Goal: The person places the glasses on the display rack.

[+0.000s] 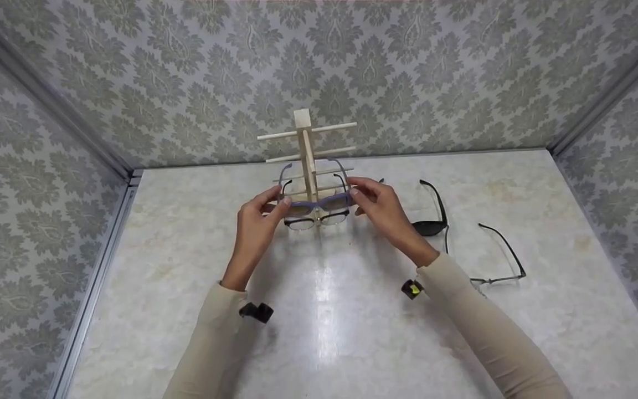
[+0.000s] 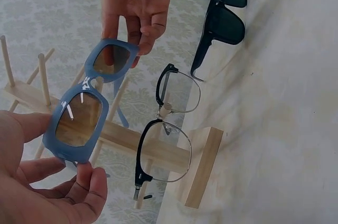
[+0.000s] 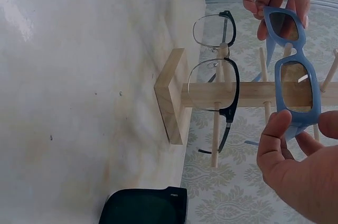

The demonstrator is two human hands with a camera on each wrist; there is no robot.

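Blue-framed sunglasses [image 2: 103, 121] with brown lenses are held between both hands, in front of a wooden glasses stand [image 1: 306, 158]. My left hand [image 1: 259, 219] pinches one outer end of the frame, thumb in front and fingers behind. At the opposite end my right hand [image 1: 381, 210] pinches the frame near its hinge. The blue temples point back past the post, over the rods. Just below, black half-rim eyeglasses [image 3: 229, 89] with clear lenses hang on the stand's lowest rods. The upper rods [image 1: 334, 127] carry nothing.
Black sunglasses [image 1: 430, 227] lie on the table [image 1: 186, 321] to the right, partly behind my right wrist. Nearer me on that side are thin-framed eyeglasses [image 1: 500, 279], partly covered by my sleeve. A patterned wall [image 1: 330, 72] rises behind the stand.
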